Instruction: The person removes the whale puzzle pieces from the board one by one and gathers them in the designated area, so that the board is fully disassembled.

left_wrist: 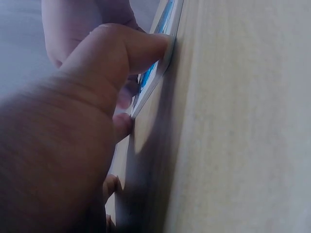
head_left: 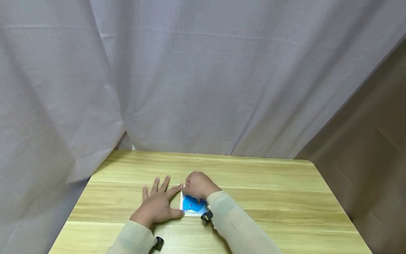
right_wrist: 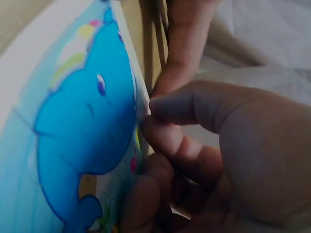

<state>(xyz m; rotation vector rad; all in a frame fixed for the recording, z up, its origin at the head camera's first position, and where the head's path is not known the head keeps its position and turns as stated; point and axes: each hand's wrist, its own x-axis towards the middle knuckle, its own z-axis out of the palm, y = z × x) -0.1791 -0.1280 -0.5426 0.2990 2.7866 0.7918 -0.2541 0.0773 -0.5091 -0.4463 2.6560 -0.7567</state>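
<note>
A small flat jigsaw puzzle [head_left: 191,206] with a white border lies on the table, showing a blue whale [right_wrist: 92,111] on a light blue ground. Thin seams cross the picture, and a tan patch shows near the tail. My left hand [head_left: 158,208] is spread flat to its left, the thumb on the near left corner and the index fingertip at the far left corner. My right hand [head_left: 198,185] reaches over the far part, its fingers curled. In the right wrist view its thumb and index finger pinch at the puzzle's edge; whether they hold a separate piece is hidden.
The wood-grain table [head_left: 269,197] extends on both sides of the puzzle. A grey curtain [head_left: 206,88] hangs along its far edge and left side, and a darker brown cloth [head_left: 364,141] hangs at the right. Each wrist carries a black camera mount [head_left: 207,217].
</note>
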